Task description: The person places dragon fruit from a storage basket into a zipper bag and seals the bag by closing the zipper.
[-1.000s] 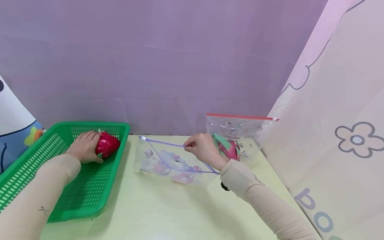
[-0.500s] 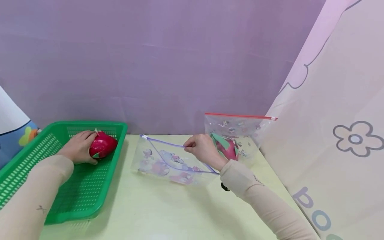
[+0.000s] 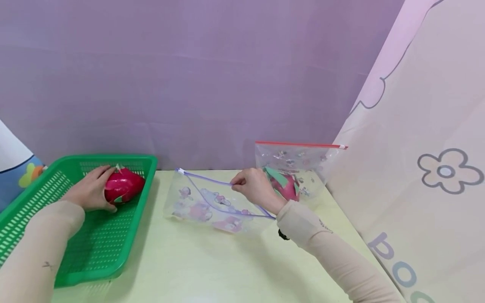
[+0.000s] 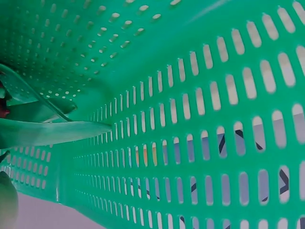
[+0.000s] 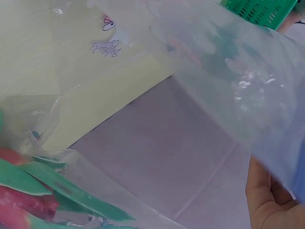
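Observation:
A red dragon fruit (image 3: 124,185) with green scales lies in the far right part of the green basket (image 3: 130,244). My left hand (image 3: 89,189) grips it from its left side, fingers over the top and thumb low in front. In the left wrist view only long green scales (image 4: 52,132) show at the left edge. My right hand (image 3: 255,189) pinches the far rim of a clear zip bag (image 3: 204,212) with purple edging. The bag's mouth gapes and cartoon prints cover it. Behind that hand, another dragon fruit (image 3: 289,187) sits inside a red-edged zip bag (image 3: 314,162).
The pale yellow table (image 3: 182,269) holds the basket at left and both bags toward the back. A purple cloth wall (image 3: 212,84) rises behind, and a printed cream panel (image 3: 409,126) bounds the right side.
My left hand has slid slightly left around the dragon fruit, so more of the fruit's side shows. My right hand keeps its pinch on the bag. The head view has shifted a little.

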`<state>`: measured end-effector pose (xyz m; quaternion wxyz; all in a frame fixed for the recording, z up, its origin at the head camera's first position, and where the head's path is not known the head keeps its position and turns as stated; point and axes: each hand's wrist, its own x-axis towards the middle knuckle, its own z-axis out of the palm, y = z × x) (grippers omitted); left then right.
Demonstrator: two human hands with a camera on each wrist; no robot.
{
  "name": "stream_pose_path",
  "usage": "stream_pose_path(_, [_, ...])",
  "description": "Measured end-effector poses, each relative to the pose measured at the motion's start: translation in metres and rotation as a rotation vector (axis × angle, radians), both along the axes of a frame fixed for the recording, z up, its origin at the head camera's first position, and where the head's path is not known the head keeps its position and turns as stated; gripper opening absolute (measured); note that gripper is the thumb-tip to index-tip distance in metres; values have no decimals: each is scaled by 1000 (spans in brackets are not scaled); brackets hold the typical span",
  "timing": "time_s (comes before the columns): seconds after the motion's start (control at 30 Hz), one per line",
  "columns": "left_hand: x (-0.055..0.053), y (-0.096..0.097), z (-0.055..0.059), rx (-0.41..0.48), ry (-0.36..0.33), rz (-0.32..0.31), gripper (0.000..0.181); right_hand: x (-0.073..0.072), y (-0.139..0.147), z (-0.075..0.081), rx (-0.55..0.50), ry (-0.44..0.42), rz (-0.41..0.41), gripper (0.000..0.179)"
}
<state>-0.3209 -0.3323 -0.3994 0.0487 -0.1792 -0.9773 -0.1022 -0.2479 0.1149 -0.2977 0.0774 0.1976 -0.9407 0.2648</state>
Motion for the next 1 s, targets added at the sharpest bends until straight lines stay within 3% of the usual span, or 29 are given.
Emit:
stream_pose_path(0.33, [2, -4, -11, -1, 74, -39, 119, 1, -1, -3, 15, 7, -3, 7])
stream_pose_path(0.6, [3, -1, -3, 14, 93, -15, 104, -4, -3, 0, 24, 34, 10, 7])
stream_pose_path(0.83, [9, 1, 2, 4, 76, -8, 104, -6, -5, 0, 6, -23, 4, 7])
stream_pose_path(1.0, [11, 8, 11, 8, 43, 3, 104, -8, -6, -1, 11, -18, -2, 7])
